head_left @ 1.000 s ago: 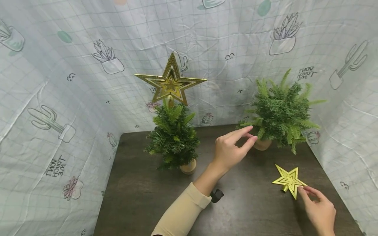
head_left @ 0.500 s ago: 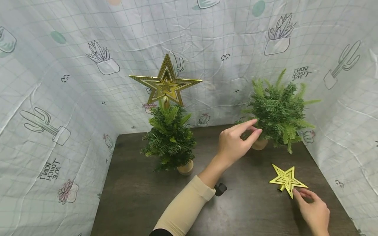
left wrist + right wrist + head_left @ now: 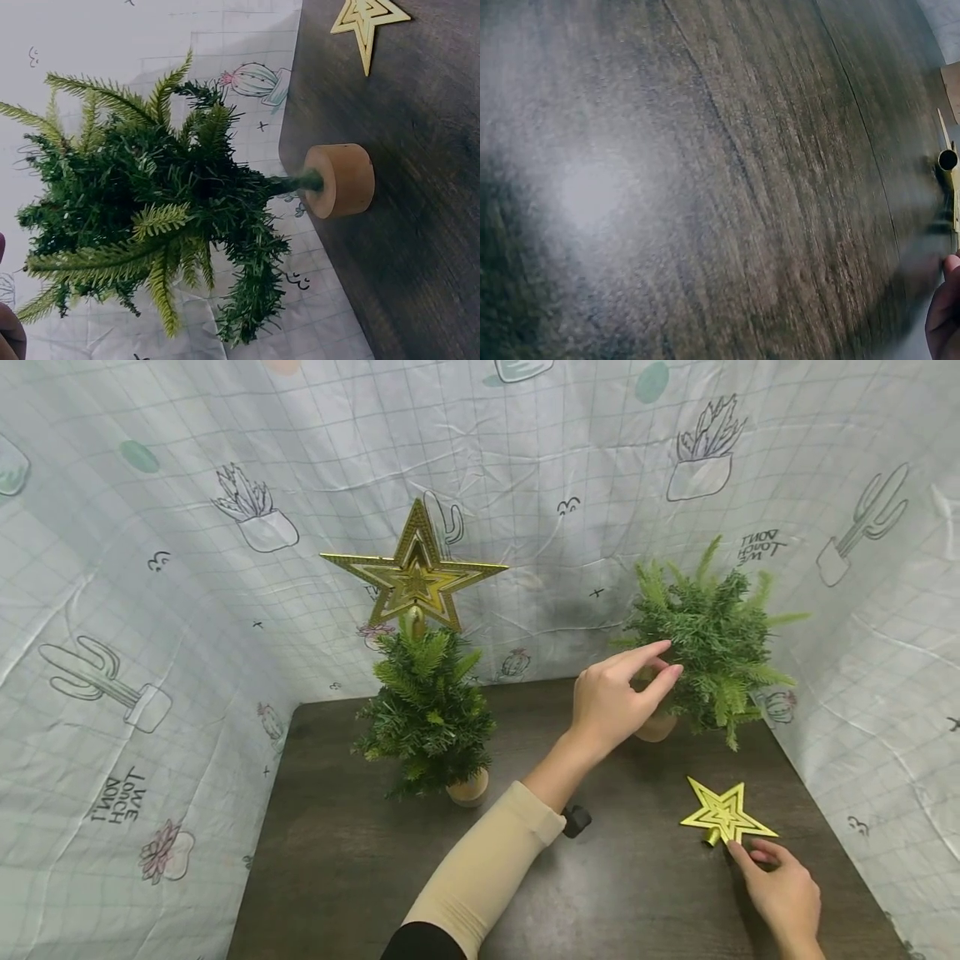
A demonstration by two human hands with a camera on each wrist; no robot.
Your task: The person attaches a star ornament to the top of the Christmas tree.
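A small artificial Christmas tree [image 3: 708,643] with a wooden base [image 3: 654,727] stands at the right in the head view. My left hand [image 3: 615,697] is at its left side, thumb and fingers curved with a gap between them. In the left wrist view, those fingers [image 3: 9,330] show only at the left edge, beyond the tree's tip, apart from the branches. A gold star tree topper [image 3: 724,812] with a short tube is low on the right. My right hand [image 3: 783,889] pinches its lower edge. The right wrist view shows the topper [image 3: 950,161] nearly edge-on, with a thumb touching it.
Another small tree [image 3: 427,710] stands left of my left forearm, bearing a larger gold star [image 3: 416,572] on top. A printed cloth [image 3: 525,485] hangs round the back and sides of the dark wooden table [image 3: 322,860].
My left hand has moved up and right, nearer the right tree. My right hand has shifted left along the star topper's lower edge. The head view has swung slightly right.
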